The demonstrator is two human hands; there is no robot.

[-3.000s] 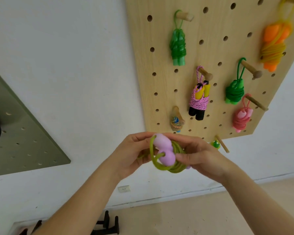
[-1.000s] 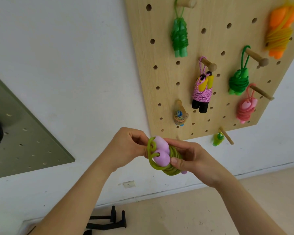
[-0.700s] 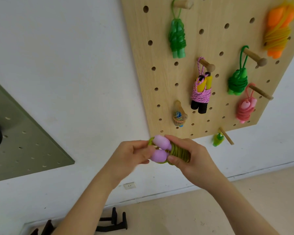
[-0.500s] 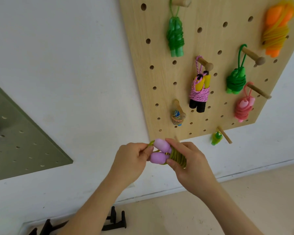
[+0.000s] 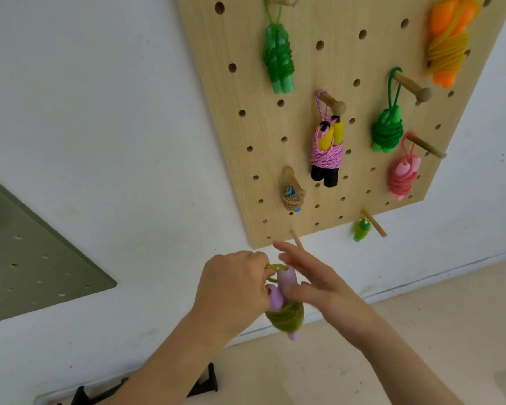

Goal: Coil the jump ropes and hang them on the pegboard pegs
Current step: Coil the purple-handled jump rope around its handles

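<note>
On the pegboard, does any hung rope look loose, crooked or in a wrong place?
Nothing stands out. The ropes on the pegboard hang as tight bundles, none unwound. Only the olive rope with purple handles is not yet hung: the left hand pinches its loop just below a bare thin peg.

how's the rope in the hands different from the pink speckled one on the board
The olive rope has lilac handles; the pink speckled rope has yellow-and-black ones. The olive rope is off the pegboard, held by the left hand; the pink speckled rope hangs by its loop from a peg. Both are wound around their paired handles.
</note>
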